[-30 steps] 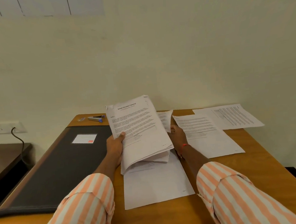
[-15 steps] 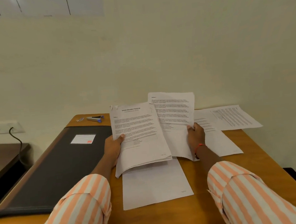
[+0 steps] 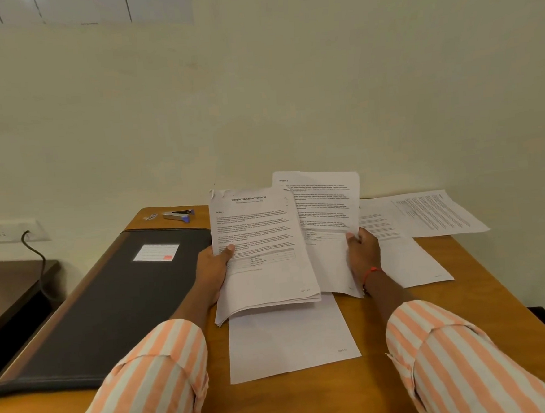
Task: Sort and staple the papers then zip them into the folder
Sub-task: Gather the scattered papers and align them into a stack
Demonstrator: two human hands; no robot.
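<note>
Gripping a stack of papers at centre frame, the left hand is pinching its edge while the right hand is pinching a single sheet beside it, the black folder lying at left.

Matt white printed paper sheets lie on a smooth, orange-brown wooden table. A matt black leather-look folder sits beside a shiny metal stapler; striped cloth sleeves.
</note>
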